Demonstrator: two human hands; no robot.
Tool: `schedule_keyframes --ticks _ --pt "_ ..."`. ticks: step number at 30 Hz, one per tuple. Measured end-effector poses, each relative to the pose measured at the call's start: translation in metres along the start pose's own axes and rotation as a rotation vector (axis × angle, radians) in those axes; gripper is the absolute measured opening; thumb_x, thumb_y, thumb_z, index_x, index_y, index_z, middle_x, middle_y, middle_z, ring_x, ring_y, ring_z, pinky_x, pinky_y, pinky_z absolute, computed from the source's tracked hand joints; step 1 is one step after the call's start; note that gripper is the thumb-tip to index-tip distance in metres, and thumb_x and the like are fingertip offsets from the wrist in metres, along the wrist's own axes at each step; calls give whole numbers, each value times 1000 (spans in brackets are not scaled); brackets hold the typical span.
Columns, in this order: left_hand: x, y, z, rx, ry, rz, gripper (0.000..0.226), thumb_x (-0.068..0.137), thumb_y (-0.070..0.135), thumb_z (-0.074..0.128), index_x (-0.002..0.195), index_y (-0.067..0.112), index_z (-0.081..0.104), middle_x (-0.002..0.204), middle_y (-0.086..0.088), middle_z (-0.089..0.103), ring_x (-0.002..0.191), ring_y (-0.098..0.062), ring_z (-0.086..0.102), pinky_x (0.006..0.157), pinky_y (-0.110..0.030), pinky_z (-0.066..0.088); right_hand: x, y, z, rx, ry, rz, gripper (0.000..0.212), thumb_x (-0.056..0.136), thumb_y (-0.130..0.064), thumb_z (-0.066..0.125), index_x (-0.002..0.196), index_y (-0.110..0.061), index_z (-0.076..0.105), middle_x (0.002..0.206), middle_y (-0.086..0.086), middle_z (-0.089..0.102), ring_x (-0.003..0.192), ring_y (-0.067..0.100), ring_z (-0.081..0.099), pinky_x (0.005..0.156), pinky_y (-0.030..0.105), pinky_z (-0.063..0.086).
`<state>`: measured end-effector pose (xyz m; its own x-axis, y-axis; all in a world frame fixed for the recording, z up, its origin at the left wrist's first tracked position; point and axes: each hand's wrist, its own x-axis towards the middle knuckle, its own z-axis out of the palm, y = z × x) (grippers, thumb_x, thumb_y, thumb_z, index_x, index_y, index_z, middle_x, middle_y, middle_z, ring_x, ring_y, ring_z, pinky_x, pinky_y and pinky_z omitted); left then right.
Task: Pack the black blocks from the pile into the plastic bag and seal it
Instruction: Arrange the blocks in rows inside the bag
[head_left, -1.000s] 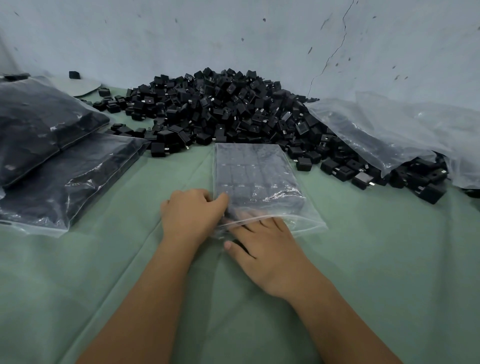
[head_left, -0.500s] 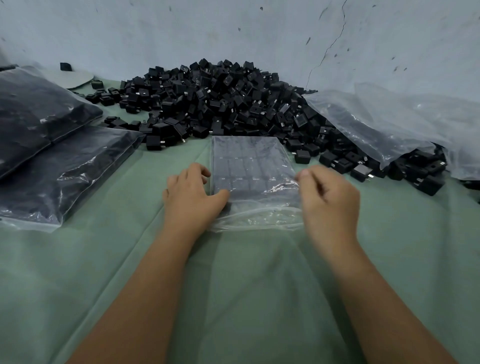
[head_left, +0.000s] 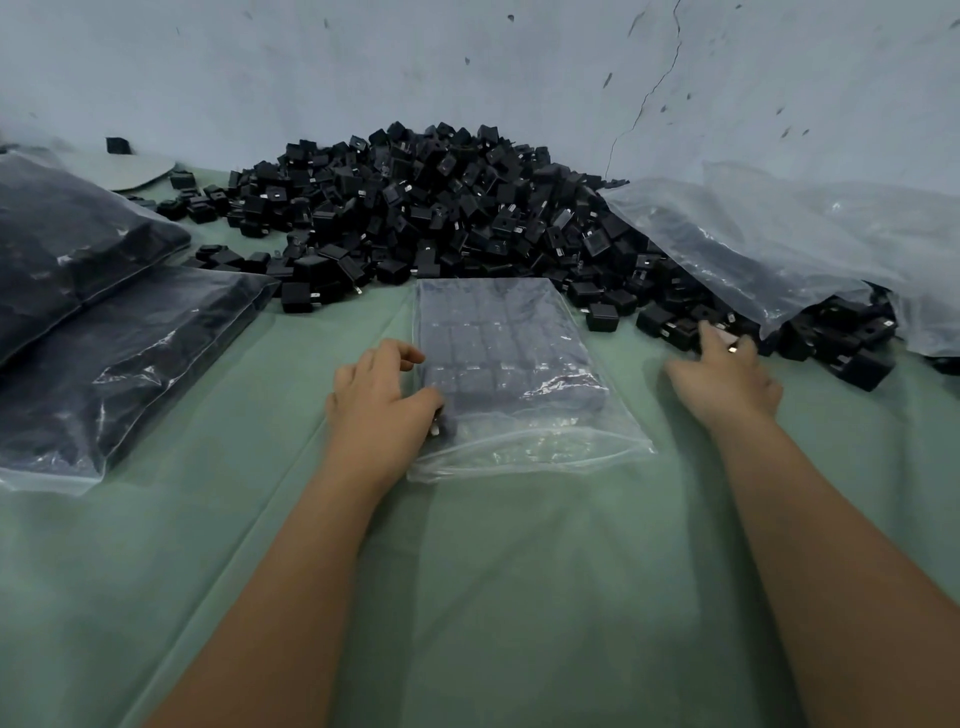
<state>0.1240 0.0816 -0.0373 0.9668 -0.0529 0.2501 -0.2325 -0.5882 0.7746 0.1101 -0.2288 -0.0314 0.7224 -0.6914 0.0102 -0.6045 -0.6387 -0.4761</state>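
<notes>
Holding: your left hand (head_left: 382, 402) grips the plastic bag (head_left: 511, 374) edge.
Reaching: your right hand (head_left: 724, 376), fingers loose, touches pile (head_left: 441, 208) blocks beyond it.

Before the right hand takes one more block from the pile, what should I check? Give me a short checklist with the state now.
1. Left hand holds the bag at its left edge: ok.
2. Blocks in the bag lie in flat rows: ok.
3. Bag mouth, near side, open for another block: cannot tell.
4. Right hand has reached the pile, fingers on loose blocks at its right edge: ok.
5. Right hand already grips a block: cannot tell.
6. Room left in the bag near the mouth: ok.
</notes>
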Motion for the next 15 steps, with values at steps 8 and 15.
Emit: schedule_keyframes --ticks 8,15 --pt "0 2 -1 -4 -28 -34 37 65 39 47 101 33 53 104 7 59 111 -15 38 98 -44 37 -13 9 7 429 196 -277 38 84 -22 71 119 -32 62 112 -5 63 87 10 58 76 23 44" --pt "-9 6 -3 -164 26 127 28 83 10 61 97 34 57 100 28 45 109 -2 43 88 -23 40 -49 0 6 733 248 -254 41 79 -9 74 116 -22 63 111 -2 64 98 9 60 86 18 44"
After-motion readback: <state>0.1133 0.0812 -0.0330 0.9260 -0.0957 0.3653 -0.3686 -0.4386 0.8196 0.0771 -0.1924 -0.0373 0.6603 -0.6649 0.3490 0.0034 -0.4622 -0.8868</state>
